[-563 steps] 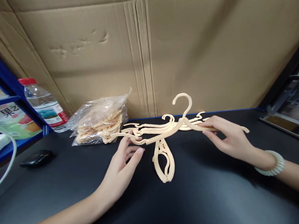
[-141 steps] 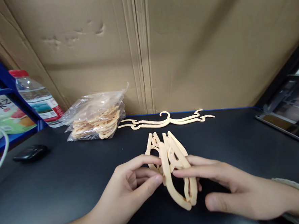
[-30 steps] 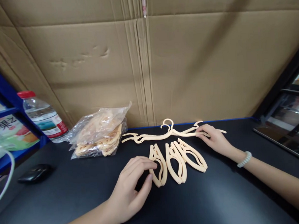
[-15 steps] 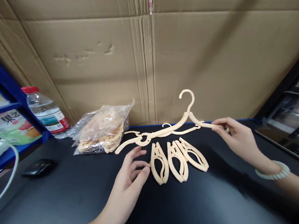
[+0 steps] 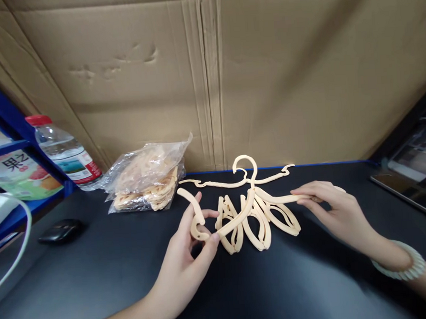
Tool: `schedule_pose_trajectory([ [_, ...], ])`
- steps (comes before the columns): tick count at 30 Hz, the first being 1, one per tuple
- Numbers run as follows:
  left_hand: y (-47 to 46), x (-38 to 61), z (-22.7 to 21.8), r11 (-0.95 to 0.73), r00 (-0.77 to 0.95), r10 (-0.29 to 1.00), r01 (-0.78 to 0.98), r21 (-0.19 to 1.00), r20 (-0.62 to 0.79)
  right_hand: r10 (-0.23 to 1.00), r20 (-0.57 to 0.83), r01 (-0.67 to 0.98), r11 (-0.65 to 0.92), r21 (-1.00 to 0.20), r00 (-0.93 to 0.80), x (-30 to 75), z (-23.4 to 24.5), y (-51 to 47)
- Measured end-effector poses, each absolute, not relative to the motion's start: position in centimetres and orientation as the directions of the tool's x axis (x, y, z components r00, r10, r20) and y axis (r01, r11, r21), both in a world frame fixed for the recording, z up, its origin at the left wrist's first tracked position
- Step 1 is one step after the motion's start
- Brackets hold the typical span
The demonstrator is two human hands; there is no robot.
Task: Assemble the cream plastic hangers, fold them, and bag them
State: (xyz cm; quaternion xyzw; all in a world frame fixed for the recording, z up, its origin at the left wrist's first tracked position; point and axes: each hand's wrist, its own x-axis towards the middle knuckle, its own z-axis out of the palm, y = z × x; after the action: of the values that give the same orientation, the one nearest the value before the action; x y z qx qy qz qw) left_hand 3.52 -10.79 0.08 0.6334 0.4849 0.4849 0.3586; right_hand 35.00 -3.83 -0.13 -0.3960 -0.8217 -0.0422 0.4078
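A cream folding hanger [image 5: 239,219] is held unfolded above the black table, its hook standing up. My left hand [image 5: 183,260] closes thumb and fingers on its left arm near the joint, where the end piece bends upward. With a pinch, my right hand [image 5: 339,214] grips the right arm near its tip; that tip is partly hidden by the fingers. Under and behind the held hanger lie three folded hangers [image 5: 236,247] side by side. Farther back another unfolded hanger [image 5: 221,184] rests flat near the table's rear edge.
A clear plastic bag [image 5: 141,168] of folded hangers lies at back left. Beside it stands a water bottle [image 5: 70,156] with a red cap. A black mouse [image 5: 60,231] and white cable [image 5: 29,233] are on the left. Cardboard [image 5: 140,87] walls the rear; a tablet-like slab [image 5: 410,200] sits right.
My left hand has closed on the hanger's left arm, which it was only near before. The held hanger has come lower and closer, and its left end piece now points upward.
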Motion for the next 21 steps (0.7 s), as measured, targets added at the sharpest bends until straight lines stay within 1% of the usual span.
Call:
schedule_pose_trajectory([
  [5, -10.4, 3.4, 0.0, -0.290, 0.095, 0.957, 0.245, 0.925, 0.275, 0.603, 0.711, 0.686, 0.688, -0.236, -0.361, 35.0, -0.1, -3.9],
  [8, -10.1, 3.4, 0.1, -0.262, 0.069, 0.965, 0.252, 0.932, 0.253, 0.575, 0.712, 0.687, 0.704, -0.180, -0.403, 35.2, -0.1, -3.7],
  [10, -9.9, 3.3, 0.2, -0.227, 0.041, 0.974, 0.255, 0.940, 0.224, 0.537, 0.702, 0.696, 0.713, -0.082, -0.467, 35.4, 0.1, -3.6],
  [12, -9.7, 3.3, 0.2, -0.186, 0.005, 0.982, 0.246, 0.951, 0.190, 0.495, 0.681, 0.720, 0.690, 0.070, -0.540, 35.6, 0.4, -3.7],
  [14, -9.4, 3.2, 0.2, -0.144, -0.038, 0.987, 0.239, 0.960, 0.158, 0.479, 0.659, 0.757, 0.616, 0.218, -0.580, 35.9, 0.8, -3.9],
  [15, -9.2, 3.2, 0.1, -0.132, -0.056, 0.987, 0.236, 0.963, 0.149, 0.481, 0.654, 0.774, 0.572, 0.271, -0.585, 36.0, 0.9, -4.0],
  [17, -9.0, 3.2, -0.1, -0.118, -0.081, 0.987, 0.230, 0.966, 0.140, 0.485, 0.658, 0.800, 0.499, 0.333, -0.576, 36.2, 1.1, -4.2],
  [21, -9.0, 3.2, -0.4, -0.148, -0.092, 0.981, 0.225, 0.963, 0.173, 0.466, 0.682, 0.821, 0.407, 0.401, -0.564, 36.2, 1.2, -4.6],
])
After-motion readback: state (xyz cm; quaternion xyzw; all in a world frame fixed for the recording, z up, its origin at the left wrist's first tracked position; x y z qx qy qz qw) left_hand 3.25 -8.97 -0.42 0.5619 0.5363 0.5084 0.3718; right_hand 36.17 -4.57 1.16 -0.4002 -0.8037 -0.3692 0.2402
